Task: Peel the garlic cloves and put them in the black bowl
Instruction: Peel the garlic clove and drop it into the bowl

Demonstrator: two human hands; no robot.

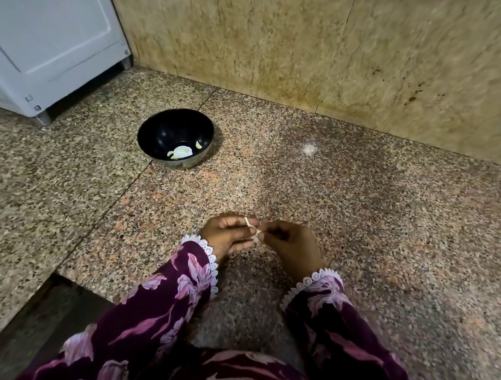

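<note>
Take the black bowl [175, 137] as your landmark: it stands on the speckled granite counter [357, 209], with a few pale peeled garlic cloves [183, 152] lying on its dark bottom, one of them up against the wall of the bowl on the side toward the tiles. Your two hands meet well nearer to you than the bowl and off to its right, held just above the counter. Your left hand [227, 234] has its fingers curled, and your right hand [291, 242] curls in to meet it, so that both sets of fingertips pinch the same small pale thing between them, a garlic clove [254, 233] with a thin strip of skin sticking up from it; the frame is blurred there, so you cannot tell how much skin is still on it. Both wrists wear dark purple flowered sleeves [163, 309] edged in white lace. Beyond the bowl and to its left stands a white appliance [49, 43] on short feet. Behind the bowl and running off to its right rises the tan stone wall [335, 55]. A small whitish speck [308, 148] marks the counter to the right of the bowl.
</note>
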